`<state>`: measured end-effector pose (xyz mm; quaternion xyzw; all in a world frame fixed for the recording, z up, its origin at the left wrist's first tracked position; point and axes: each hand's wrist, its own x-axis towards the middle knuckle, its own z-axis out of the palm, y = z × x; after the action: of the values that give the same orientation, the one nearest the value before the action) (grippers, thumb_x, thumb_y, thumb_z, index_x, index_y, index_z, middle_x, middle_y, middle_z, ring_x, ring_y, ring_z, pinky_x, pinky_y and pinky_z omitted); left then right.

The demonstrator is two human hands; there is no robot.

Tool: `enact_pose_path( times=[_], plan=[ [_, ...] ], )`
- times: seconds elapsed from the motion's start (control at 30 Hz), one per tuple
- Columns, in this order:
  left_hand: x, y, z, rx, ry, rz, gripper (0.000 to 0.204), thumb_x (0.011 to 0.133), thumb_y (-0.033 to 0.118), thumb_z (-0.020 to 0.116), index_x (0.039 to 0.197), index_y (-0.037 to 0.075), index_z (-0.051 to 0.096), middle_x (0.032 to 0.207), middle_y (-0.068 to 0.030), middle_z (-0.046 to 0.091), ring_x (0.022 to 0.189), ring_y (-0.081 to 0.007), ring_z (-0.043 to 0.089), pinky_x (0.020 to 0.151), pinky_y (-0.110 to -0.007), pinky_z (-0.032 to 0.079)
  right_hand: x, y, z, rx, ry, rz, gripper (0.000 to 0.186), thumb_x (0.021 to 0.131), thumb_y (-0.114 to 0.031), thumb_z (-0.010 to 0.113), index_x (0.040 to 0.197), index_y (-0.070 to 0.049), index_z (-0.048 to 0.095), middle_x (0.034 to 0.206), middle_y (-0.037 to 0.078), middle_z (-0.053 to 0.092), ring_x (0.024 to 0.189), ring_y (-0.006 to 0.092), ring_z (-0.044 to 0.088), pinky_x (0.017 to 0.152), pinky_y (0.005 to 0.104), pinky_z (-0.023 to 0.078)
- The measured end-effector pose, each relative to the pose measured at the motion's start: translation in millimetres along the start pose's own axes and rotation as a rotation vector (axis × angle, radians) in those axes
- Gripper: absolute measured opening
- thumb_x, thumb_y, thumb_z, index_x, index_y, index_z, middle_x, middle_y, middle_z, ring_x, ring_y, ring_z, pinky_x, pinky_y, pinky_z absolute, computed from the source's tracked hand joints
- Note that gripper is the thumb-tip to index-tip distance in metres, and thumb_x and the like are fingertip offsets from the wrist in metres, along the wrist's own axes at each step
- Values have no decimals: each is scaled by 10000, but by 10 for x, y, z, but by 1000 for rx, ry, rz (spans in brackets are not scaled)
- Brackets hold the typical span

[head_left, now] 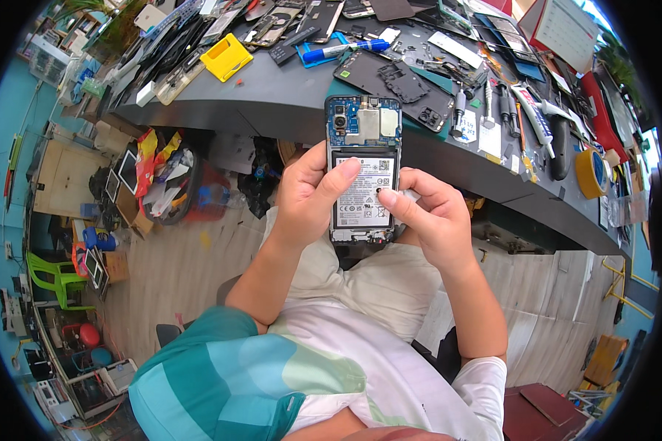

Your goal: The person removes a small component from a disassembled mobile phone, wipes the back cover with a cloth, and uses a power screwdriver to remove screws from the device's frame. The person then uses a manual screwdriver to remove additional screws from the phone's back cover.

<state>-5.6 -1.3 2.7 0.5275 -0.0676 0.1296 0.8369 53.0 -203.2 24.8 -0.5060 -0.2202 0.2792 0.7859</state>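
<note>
An opened smartphone (371,126) is held upright over my lap, just off the desk's near edge. Its blue circuit board and camera show at the top, and a white-labelled battery (362,206) fills the middle. My left hand (309,192) grips the phone's left side, the thumb lying on the battery's upper part. On the other side my right hand (434,213) closes round the edge, its thumb at the battery's right side beside a small dark dot. The fingers behind the phone are hidden.
The grey desk (198,103) curves ahead, crowded with phone parts. Beyond the phone lie a dark back panel (353,67), a blue marker (346,50) and a yellow card-like piece (226,57). Screwdrivers (460,110) and yellow tape (590,174) lie right; a full bin (169,195) stands lower left.
</note>
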Motion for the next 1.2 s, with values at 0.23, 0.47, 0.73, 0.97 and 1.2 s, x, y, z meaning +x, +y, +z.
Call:
enact_pose_path(
  times=[0.23, 0.47, 0.73, 0.97, 1.2],
  plan=[
    [-40, -12, 13, 41, -23, 49, 327, 1119, 117, 660, 1401, -47, 677, 1244, -99, 783, 1075, -104, 731, 931, -285, 603, 1, 29, 20, -23, 54, 50, 157, 1057, -129, 799, 1135, 2, 759, 1089, 17, 773, 975, 66, 693, 858, 254, 567],
    [-1, -19, 53, 65, -10, 84, 340, 1086, 96, 709, 1392, -48, 675, 1243, -109, 785, 1082, -109, 731, 950, -290, 605, -14, -1, 44, -55, 57, 44, 159, 1052, -129, 804, 1130, 2, 761, 1060, 12, 769, 921, 50, 683, 794, 239, 557],
    [92, -128, 129, 93, 117, 141, 691, 967, 20, 852, 1547, -28, 479, 1384, -130, 670, 1144, -195, 747, 935, -313, 630, 13, 89, 47, -228, 199, -80, 170, 1029, -140, 824, 1085, 14, 780, 982, 6, 766, 873, 51, 672, 740, 253, 544],
    [80, -292, 183, 614, 241, 559, 611, 874, 11, 929, 1400, 31, 618, 1438, -154, 505, 1125, -180, 667, 851, -285, 610, -49, 37, 143, -739, 308, -334, 152, 940, -58, 837, 1037, 27, 756, 871, 91, 713, 750, 152, 649, 678, 304, 523],
    [0, -252, 184, 728, 243, 530, 271, 933, -105, 819, 1166, -16, 714, 1138, -75, 655, 943, -114, 614, 852, -261, 530, -49, 107, 192, -916, 308, -557, 186, 880, -32, 853, 990, 30, 715, 817, 118, 656, 675, 234, 636, 581, 355, 505]
  ],
)
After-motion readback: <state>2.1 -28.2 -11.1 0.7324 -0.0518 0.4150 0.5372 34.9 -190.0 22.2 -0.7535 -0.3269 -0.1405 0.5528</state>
